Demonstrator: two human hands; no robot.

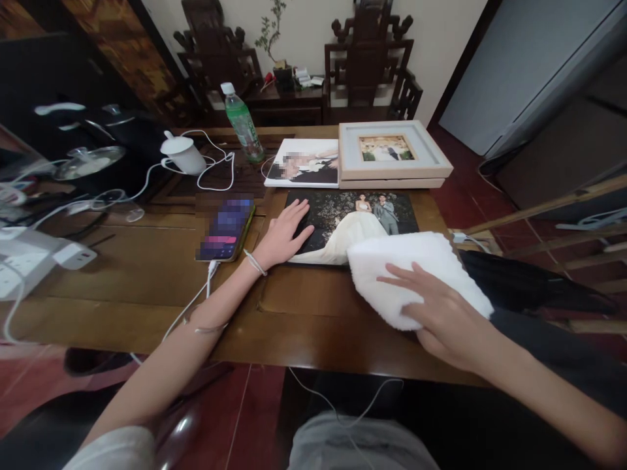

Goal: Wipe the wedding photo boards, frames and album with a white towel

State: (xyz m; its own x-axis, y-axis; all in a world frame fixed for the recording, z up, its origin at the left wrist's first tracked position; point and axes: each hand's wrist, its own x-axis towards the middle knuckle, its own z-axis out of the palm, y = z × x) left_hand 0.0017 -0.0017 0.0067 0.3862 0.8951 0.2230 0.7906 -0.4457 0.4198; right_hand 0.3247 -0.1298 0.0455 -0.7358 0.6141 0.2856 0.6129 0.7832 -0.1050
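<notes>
A wedding photo panel (pixel 337 219), dark with a long white gown across it, lies flat on the wooden table. My left hand (pixel 290 232) rests on its left edge, fingers stretched out and spread, holding nothing. My right hand (pixel 435 303) grips a fluffy white towel (pixel 392 261), its fingers over the cloth. The towel overlaps the photo's lower right corner and spreads over the table toward me. Part of the photo is hidden beneath towel and hand.
Behind the photo lie a smaller white photo panel (pixel 313 163) and stacked light-wood picture frames (pixel 392 179). On the left are a charging phone (pixel 228 228), a green-labelled bottle (pixel 243 124), a lidded white cup (pixel 183 155), a power strip (pixel 24 261) and loose white cables.
</notes>
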